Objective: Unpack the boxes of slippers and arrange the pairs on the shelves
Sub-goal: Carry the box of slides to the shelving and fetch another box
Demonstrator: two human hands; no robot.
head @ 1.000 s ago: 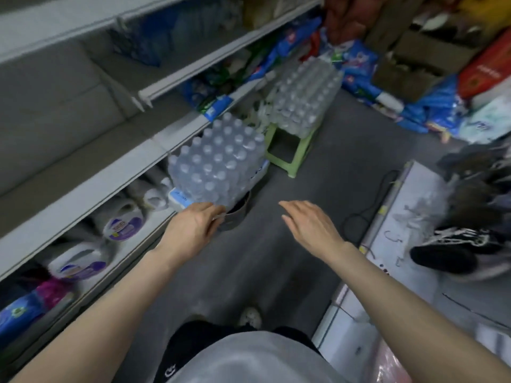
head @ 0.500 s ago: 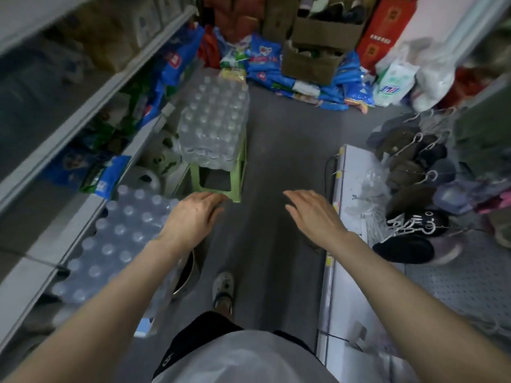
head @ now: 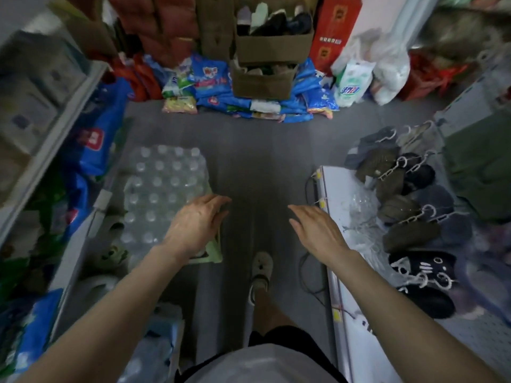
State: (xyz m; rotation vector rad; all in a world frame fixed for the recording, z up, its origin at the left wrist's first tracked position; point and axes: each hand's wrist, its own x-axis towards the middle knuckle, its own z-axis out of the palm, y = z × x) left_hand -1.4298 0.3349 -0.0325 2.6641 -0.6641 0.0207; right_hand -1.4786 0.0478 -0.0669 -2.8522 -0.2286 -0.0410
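Far left was a grey shelving unit [head: 52,139] stuffed with blurry packets, with blue bags [head: 94,139] bulging over its lower edge. Next to it, a shrink-wrapped pack of water bottles [head: 163,178] sat on a pale green stool [head: 215,251]. The left hand [head: 195,225] hung over the pack's near right corner, palm down, fingers loosely spread and gripping nothing (couldn't tell if the fingertips actually touched the wrap).

The aisle was a narrow strip of plain grey floor [head: 254,150], with one foot [head: 261,268] in a beige slipper planted in the middle. At the far end, two open cardboard boxes [head: 264,82] were stacked one on the other, with loose slippers [head: 276,20] poking out of the top one. Blue packets [head: 213,87] were heaped around the bottom box, and a red carton [head: 333,31] and white plastic bags [head: 370,64] stood just to the right.

The right hand [head: 318,230] hovered over the floor, palm down, fingers relaxed and nearly straight, empty. Just beside it ran the edge of a low white shelf [head: 336,189], with a dark cable [head: 305,269] trailing down its side. On that shelf lay hanger slippers [head: 398,186] in brown, grey and black, all bunched together. Nearest the camera was a black pair with white doodles [head: 425,268], and there was some crumpled clear plastic [head: 362,205].
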